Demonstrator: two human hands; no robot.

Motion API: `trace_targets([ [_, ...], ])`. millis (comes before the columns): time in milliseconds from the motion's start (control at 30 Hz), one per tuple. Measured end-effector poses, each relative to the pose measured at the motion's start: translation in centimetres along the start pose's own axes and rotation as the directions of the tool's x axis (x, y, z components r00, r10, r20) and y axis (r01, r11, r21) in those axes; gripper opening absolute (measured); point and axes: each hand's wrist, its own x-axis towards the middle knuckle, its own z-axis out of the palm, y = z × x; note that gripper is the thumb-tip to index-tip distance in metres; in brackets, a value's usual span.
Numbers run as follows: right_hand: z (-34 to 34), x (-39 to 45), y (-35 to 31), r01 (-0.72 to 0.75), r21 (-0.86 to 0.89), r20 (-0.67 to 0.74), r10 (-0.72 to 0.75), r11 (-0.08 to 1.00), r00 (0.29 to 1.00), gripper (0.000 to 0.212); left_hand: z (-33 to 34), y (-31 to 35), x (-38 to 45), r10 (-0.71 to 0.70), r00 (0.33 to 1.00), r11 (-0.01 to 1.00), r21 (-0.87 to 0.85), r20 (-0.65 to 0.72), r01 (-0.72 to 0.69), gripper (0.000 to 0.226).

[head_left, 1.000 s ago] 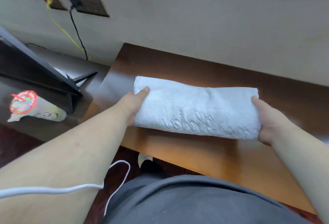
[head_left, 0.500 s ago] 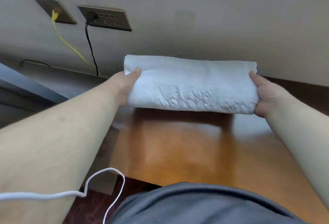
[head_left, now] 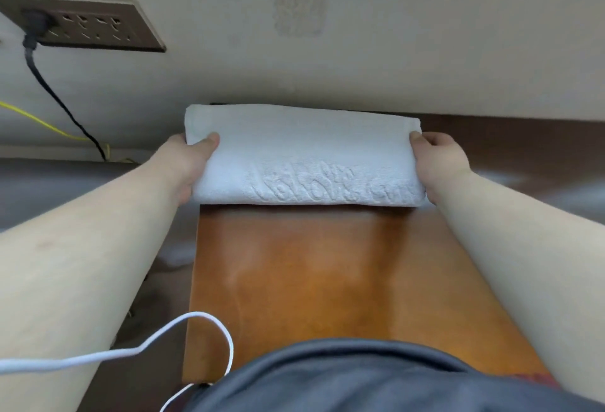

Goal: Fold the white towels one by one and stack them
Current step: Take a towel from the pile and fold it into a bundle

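Note:
A folded white towel (head_left: 304, 156) with raised lettering lies across the far end of the wooden table (head_left: 327, 280), close against the wall. My left hand (head_left: 188, 162) grips its left end, thumb on top and fingers underneath. My right hand (head_left: 438, 159) grips its right end the same way. No other towel is in view.
The beige wall (head_left: 360, 51) rises right behind the towel. A brown socket panel (head_left: 85, 26) with a black plug and cable (head_left: 49, 84) is at the upper left, beside a yellow cable (head_left: 36, 120). A white cable (head_left: 131, 351) crosses my left forearm. A lower dark surface (head_left: 49, 189) lies left of the table.
Both hands have carried the towel away from me, from the table's middle to its far end by the wall. The grip on both ends is unchanged.

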Motion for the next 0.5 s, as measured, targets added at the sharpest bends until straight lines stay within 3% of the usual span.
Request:
trace_targets([
  [100,0.1,0.4,-0.4,0.061,0.057,-0.069,-0.057,0.997,0.996,0.038,0.4,0.0,-0.2,0.031,0.998,0.998,0.065,-0.059,-0.027,0.061],
  [167,0.0,0.8,-0.4,0.071,0.061,-0.071,-0.067,0.996,0.995,0.036,0.6,0.0,-0.4,0.060,0.995,0.994,0.098,-0.080,-0.052,0.063],
  [300,-0.2,1.3,-0.3,0.005,-0.027,0.024,-0.005,1.000,1.000,0.034,1.0,0.0,-0.5,0.152,0.978,0.954,0.280,-0.145,-0.107,0.066],
  [367,-0.3,1.1,-1.0,-0.017,-0.140,-0.015,0.015,0.990,1.000,0.042,1.1,-0.1,-1.0,0.171,0.967,0.941,0.321,-0.191,-0.104,0.073],
  [433,-0.1,0.5,-1.8,0.041,-0.215,-0.119,-0.068,0.976,0.991,0.054,1.1,0.0,-1.5,0.155,0.963,0.945,0.317,-0.220,-0.080,0.078],
  [500,0.7,-1.1,-2.2,0.246,-0.384,-0.118,-0.311,0.890,0.943,0.058,1.2,0.2,-2.2,0.103,0.970,0.958,0.284,-0.221,-0.037,0.082],
])
